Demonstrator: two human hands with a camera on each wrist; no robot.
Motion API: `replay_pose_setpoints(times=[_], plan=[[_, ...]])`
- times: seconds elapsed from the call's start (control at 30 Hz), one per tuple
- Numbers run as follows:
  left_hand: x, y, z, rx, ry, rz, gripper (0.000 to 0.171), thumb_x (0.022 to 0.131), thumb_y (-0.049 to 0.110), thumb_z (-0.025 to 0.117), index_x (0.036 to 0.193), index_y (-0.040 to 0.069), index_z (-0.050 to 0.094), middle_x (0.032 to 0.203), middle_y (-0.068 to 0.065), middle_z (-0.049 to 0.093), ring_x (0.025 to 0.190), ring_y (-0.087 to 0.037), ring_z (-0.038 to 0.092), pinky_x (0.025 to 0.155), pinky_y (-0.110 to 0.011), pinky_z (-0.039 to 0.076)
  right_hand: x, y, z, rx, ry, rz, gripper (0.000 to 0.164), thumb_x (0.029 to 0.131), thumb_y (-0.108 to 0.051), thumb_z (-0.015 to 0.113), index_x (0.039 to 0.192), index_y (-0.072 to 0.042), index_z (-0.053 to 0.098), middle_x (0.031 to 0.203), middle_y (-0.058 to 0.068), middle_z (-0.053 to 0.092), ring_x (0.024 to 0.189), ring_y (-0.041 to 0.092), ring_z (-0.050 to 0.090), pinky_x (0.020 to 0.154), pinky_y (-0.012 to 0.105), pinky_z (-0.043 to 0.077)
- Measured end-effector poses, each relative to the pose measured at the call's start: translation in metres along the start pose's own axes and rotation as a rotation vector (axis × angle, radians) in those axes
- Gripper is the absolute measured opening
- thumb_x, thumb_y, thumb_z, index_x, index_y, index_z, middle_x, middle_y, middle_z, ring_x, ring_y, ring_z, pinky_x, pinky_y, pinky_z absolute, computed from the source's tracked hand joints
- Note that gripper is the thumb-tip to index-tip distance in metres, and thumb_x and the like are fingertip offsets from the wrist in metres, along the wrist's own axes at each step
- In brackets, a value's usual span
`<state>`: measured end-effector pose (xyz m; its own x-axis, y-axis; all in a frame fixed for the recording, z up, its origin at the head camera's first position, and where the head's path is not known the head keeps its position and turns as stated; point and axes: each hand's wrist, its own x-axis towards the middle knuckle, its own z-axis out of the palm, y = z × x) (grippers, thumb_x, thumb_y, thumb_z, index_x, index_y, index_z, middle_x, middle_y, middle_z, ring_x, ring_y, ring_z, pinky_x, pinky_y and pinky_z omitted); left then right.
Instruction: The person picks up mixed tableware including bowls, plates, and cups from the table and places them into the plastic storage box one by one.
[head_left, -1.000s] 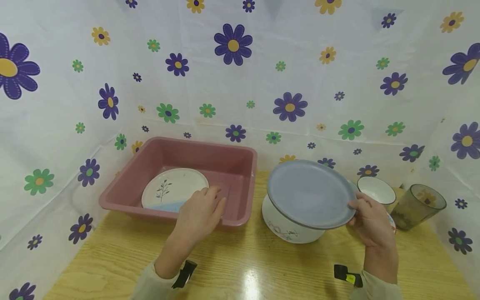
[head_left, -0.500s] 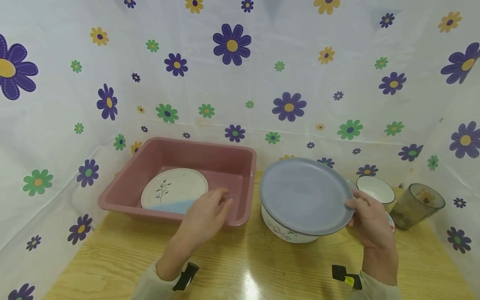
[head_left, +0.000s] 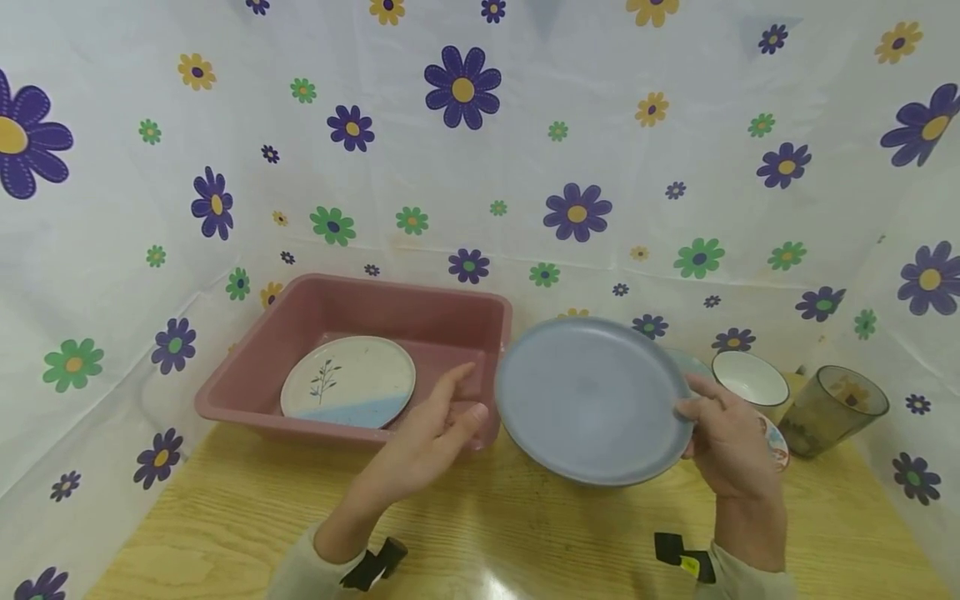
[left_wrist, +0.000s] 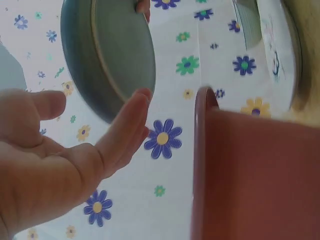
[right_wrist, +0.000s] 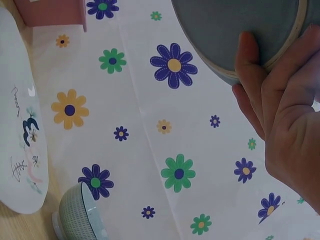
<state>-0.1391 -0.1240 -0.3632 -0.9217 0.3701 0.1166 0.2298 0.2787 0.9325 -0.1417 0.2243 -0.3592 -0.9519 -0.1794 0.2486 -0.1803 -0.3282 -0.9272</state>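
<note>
My right hand [head_left: 735,446] pinches the right edge of a round blue-grey plate [head_left: 592,400], thumb on top and fingers against the underside. In the right wrist view those fingers spread beneath the plate [right_wrist: 225,30], by its foot ring. The plate is raised and tilted beside the pink tub's right wall. My left hand [head_left: 423,446] holds nothing; its fingers stretch over the near right rim of the tub [head_left: 352,429], and the left wrist view has the plate [left_wrist: 125,50] just beyond its fingertips. A cream plate [head_left: 348,379] with a plant drawing and blue band lies in the tub.
A large white bowl with a painted side [right_wrist: 22,125] stands under the raised plate, hidden in the head view. At right are a dark-rimmed white bowl [head_left: 750,377], a smoky glass [head_left: 840,408], a patterned dish [head_left: 776,442] and a pale green bowl [right_wrist: 77,215].
The blue-grey plate has moved left and toward me in my right hand, from over the white bowl to beside the tub. My left hand has shifted right and its fingers have straightened.
</note>
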Motion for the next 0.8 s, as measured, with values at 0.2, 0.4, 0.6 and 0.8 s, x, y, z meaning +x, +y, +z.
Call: replay_pose_setpoints(times=[0.2, 0.4, 0.6, 0.8], plan=[[0.003, -0.002, 0.001, -0.254, -0.045, -0.048, 0.065, 0.106, 0.024, 0.046, 0.157, 0.013, 0.008, 0.148, -0.026, 0.038, 0.121, -0.038, 0.057, 0.093, -0.044, 0.055, 0.001, 0.0, 0.008, 0.015, -0.001, 0.002, 0.043, 0.097, 0.012, 0.037, 0.122, -0.008, 0.066, 0.077, 0.007, 0.073, 0.049, 0.007, 0.06, 0.046, 0.017, 0.048], [0.005, -0.003, 0.002, -0.384, -0.102, -0.045, 0.066, 0.106, 0.024, 0.044, 0.159, 0.014, 0.004, 0.157, -0.023, 0.028, 0.134, -0.037, 0.046, 0.108, -0.047, 0.042, 0.0, 0.0, 0.013, 0.012, -0.05, -0.012, 0.042, 0.097, 0.012, 0.036, 0.125, -0.005, 0.063, 0.077, 0.006, 0.072, 0.049, 0.007, 0.059, 0.046, 0.018, 0.049], [0.004, -0.003, 0.005, -0.6, -0.233, -0.041, 0.085, 0.102, 0.017, 0.053, 0.157, 0.028, -0.011, 0.16, -0.023, 0.016, 0.132, -0.04, 0.046, 0.098, -0.053, 0.049, 0.0, 0.0, 0.017, -0.013, -0.088, -0.033, 0.044, 0.097, 0.012, 0.035, 0.128, -0.005, 0.061, 0.079, 0.007, 0.072, 0.049, 0.008, 0.06, 0.045, 0.018, 0.05], [-0.002, 0.002, 0.007, -0.7, -0.301, 0.002, 0.103, 0.095, 0.011, 0.059, 0.153, 0.034, -0.023, 0.161, -0.021, 0.0, 0.133, -0.043, 0.042, 0.092, -0.056, 0.051, -0.002, -0.001, 0.022, -0.038, -0.067, -0.005, 0.043, 0.096, 0.012, 0.038, 0.126, -0.009, 0.06, 0.077, 0.006, 0.072, 0.046, 0.008, 0.058, 0.045, 0.019, 0.05]])
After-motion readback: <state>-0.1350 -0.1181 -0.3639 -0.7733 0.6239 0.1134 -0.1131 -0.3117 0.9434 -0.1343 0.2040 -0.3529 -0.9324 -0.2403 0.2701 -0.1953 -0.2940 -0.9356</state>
